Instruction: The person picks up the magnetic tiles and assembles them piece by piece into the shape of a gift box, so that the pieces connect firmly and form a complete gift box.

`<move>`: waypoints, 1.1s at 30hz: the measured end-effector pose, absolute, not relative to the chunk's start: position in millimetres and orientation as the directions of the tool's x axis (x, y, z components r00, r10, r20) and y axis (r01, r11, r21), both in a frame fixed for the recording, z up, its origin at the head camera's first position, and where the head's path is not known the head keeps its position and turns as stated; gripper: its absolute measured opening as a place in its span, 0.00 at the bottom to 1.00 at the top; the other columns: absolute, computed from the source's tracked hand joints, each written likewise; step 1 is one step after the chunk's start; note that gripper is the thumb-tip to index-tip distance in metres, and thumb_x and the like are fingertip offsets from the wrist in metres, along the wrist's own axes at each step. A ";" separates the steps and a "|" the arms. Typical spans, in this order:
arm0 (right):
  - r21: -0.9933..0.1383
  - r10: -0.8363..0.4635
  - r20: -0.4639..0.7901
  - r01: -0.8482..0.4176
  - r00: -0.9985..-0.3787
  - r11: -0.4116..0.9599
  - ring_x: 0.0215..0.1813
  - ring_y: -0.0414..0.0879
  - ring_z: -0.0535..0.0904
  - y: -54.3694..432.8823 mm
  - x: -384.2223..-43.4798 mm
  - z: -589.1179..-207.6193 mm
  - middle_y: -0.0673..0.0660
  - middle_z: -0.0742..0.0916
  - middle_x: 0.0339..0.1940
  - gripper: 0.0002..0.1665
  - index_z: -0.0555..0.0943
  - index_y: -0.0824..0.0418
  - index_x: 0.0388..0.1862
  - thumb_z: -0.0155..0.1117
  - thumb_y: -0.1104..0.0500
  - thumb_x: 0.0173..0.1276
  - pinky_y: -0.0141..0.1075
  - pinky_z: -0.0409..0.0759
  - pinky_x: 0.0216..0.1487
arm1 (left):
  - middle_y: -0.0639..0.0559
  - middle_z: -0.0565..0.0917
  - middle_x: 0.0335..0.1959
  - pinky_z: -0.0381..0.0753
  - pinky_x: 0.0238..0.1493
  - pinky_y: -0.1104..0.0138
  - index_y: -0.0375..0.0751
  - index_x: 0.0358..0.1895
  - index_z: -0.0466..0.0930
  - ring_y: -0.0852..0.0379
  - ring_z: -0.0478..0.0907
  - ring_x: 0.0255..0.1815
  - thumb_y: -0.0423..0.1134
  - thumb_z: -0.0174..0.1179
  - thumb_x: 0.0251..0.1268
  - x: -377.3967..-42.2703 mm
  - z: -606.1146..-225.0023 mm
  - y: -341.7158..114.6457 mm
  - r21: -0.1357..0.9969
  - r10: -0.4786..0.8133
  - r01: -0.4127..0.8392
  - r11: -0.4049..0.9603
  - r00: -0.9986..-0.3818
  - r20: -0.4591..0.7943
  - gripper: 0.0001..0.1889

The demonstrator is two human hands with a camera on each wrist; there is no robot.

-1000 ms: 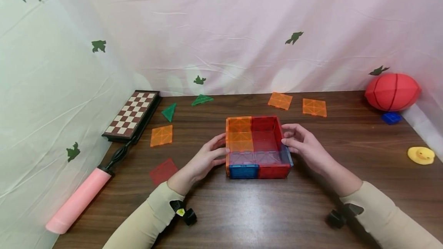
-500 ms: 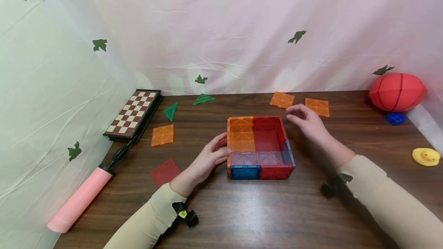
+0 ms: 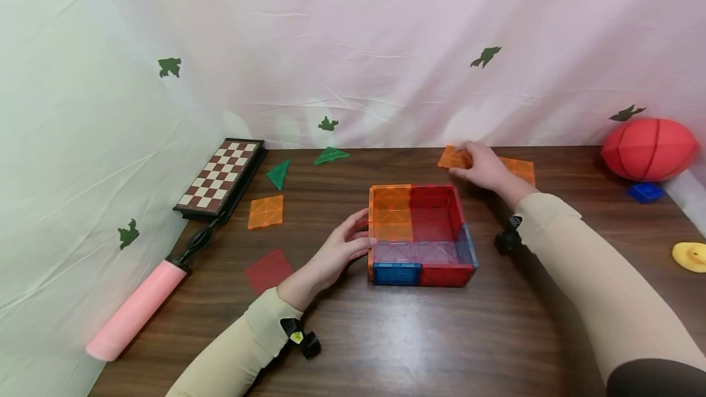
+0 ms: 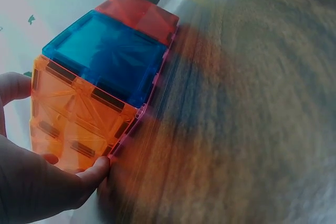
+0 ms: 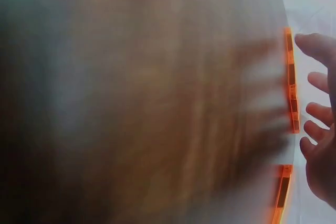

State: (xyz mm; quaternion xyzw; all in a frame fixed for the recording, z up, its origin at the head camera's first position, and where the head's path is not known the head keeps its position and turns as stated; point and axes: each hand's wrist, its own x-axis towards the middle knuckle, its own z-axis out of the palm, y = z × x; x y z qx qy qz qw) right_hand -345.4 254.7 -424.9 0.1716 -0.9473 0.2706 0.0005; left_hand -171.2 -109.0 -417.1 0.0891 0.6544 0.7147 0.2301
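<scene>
An open-topped box of translucent magnetic tiles (image 3: 443, 276) stands on the table in the head view, with orange, red, blue and purple panels. My left hand (image 3: 333, 254) rests against its orange left wall. In the left wrist view, the thumb (image 4: 97, 174) touches the lower edge of that orange wall (image 4: 79, 116), beside a blue panel (image 4: 107, 53). Farther back, my right hand (image 3: 485, 167) reaches over an orange square tile (image 3: 449, 157), partly covering it. The right wrist view has its fingers spread just above the orange tile (image 5: 292, 85), holding nothing.
Another orange tile (image 3: 521, 168) lies right of the right hand. Leftward are an orange tile (image 3: 266, 212), a red tile (image 3: 270, 269), green triangles (image 3: 278, 174), a chessboard (image 3: 220, 175) and a pink-barrelled pump (image 3: 138, 311). A red ball (image 3: 651, 149), blue block (image 3: 645, 193) and yellow duck (image 3: 689, 256) are at right.
My right hand has left the box's right side and moved back and slightly right, over the orange tile. My left hand has stayed on the box's left wall. The head view has shifted slightly.
</scene>
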 end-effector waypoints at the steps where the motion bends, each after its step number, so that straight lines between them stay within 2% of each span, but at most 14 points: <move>1: -0.509 -0.332 0.081 -0.326 -0.940 0.797 0.65 0.70 0.67 254.7 -347.8 -425.0 0.76 0.74 0.64 0.34 0.70 0.75 0.66 0.69 0.54 0.72 0.63 0.63 0.67 | 0.35 0.60 0.77 0.68 0.69 0.49 0.41 0.82 0.52 0.37 0.64 0.73 0.33 0.54 0.76 -171.4 -417.2 -108.9 0.977 0.448 -0.212 -0.039 -0.877 -0.173 0.35; 8: -0.475 -0.343 0.058 -0.328 -0.938 0.817 0.62 0.69 0.70 254.8 -357.7 -425.9 0.75 0.77 0.60 0.31 0.72 0.75 0.65 0.69 0.57 0.71 0.62 0.64 0.66 | 0.34 0.60 0.77 0.68 0.69 0.49 0.40 0.81 0.53 0.37 0.64 0.74 0.32 0.54 0.75 -172.0 -417.4 -108.9 0.975 0.445 -0.215 -0.049 -0.879 -0.171 0.35; 12: -0.480 -0.332 0.051 -0.315 -0.942 0.819 0.64 0.69 0.69 256.4 -359.4 -426.0 0.74 0.77 0.62 0.31 0.74 0.73 0.63 0.71 0.56 0.69 0.62 0.63 0.68 | 0.34 0.60 0.77 0.69 0.69 0.50 0.41 0.81 0.52 0.37 0.65 0.73 0.31 0.53 0.76 -171.9 -417.2 -108.7 0.975 0.445 -0.218 -0.047 -0.878 -0.175 0.35; 20: -0.621 -0.294 0.045 -0.257 -0.955 0.741 0.66 0.64 0.69 245.6 -345.7 -404.5 0.67 0.75 0.69 0.39 0.73 0.63 0.69 0.70 0.42 0.68 0.63 0.65 0.68 | 0.34 0.60 0.77 0.70 0.68 0.50 0.41 0.82 0.52 0.37 0.65 0.73 0.31 0.53 0.76 -171.4 -417.0 -109.1 0.976 0.448 -0.210 -0.048 -0.878 -0.167 0.35; 25: -0.640 -0.382 0.066 -0.332 -0.922 0.692 0.66 0.63 0.69 221.7 -324.8 -379.7 0.64 0.75 0.69 0.38 0.73 0.60 0.71 0.71 0.44 0.68 0.62 0.67 0.67 | 0.34 0.60 0.77 0.70 0.68 0.50 0.41 0.81 0.52 0.37 0.65 0.73 0.31 0.53 0.76 -170.6 -417.5 -109.7 0.978 0.445 -0.203 -0.052 -0.881 -0.159 0.34; 33: -0.541 -0.551 0.122 -0.520 -0.826 0.660 0.60 0.56 0.72 171.5 -286.8 -348.6 0.60 0.79 0.60 0.37 0.76 0.57 0.67 0.76 0.49 0.62 0.55 0.73 0.62 | 0.34 0.64 0.75 0.71 0.68 0.53 0.40 0.82 0.52 0.38 0.66 0.72 0.32 0.54 0.76 -170.2 -418.7 -108.5 0.978 0.446 -0.203 -0.048 -0.881 -0.161 0.35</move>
